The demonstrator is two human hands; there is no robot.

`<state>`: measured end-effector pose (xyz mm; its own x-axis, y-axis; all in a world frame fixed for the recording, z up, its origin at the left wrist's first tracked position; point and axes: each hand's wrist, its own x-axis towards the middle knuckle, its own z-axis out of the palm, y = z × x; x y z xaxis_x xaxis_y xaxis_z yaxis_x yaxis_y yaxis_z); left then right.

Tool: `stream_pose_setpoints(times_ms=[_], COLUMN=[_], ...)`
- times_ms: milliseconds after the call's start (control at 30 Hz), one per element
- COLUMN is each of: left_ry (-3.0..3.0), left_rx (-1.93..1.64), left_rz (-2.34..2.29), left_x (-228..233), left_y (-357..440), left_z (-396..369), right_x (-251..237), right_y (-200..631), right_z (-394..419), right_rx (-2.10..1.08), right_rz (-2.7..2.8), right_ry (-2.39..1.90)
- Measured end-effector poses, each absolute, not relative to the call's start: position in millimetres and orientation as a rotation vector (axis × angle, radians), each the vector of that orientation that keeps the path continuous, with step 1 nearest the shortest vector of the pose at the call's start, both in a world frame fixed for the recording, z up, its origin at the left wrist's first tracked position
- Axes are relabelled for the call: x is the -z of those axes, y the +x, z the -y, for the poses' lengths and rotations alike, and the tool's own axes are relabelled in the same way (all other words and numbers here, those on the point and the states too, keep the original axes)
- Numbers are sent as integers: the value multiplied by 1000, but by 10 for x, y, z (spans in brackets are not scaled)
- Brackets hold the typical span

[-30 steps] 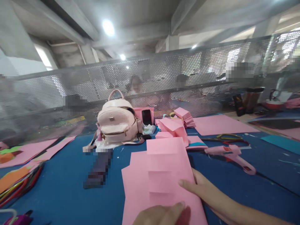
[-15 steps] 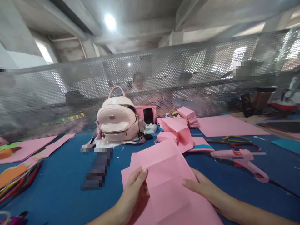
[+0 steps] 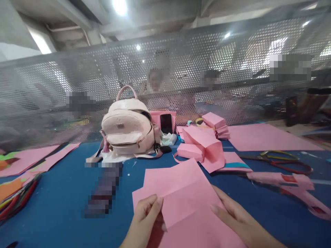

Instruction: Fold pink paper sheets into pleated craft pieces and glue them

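Note:
A creased pink paper sheet lies on the blue table in front of me, on top of other pink sheets. My left hand pinches its left edge and lifts it slightly. Along the sheet's right edge rests my right hand, fingers flat against the paper.
A pale pink backpack stands behind, with a phone beside it. Folded pink paper pieces and a large pink sheet lie further back. A pink glue gun and scissors are at right. A perforated metal screen separates other people.
The camera tilted down and nearer. My left hand came up from the bottom edge and took hold of the sheet's left edge; the sheet turned and now lies flatter.

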<state>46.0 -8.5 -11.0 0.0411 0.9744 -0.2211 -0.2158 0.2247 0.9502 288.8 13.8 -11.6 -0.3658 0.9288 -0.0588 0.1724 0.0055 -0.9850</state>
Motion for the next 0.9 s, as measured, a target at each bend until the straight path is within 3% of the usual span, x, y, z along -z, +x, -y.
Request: stream_pose_setpoints(times_ms=[900], left_ry=[837], left_rx=[-1158], left_rz=[-1038], left_x=[90], left_y=[458], left_z=[73], right_x=[56], right_y=[2895], right_z=[-187], right_rx=[-1515], right_rz=[1529], right_ry=[-1155])
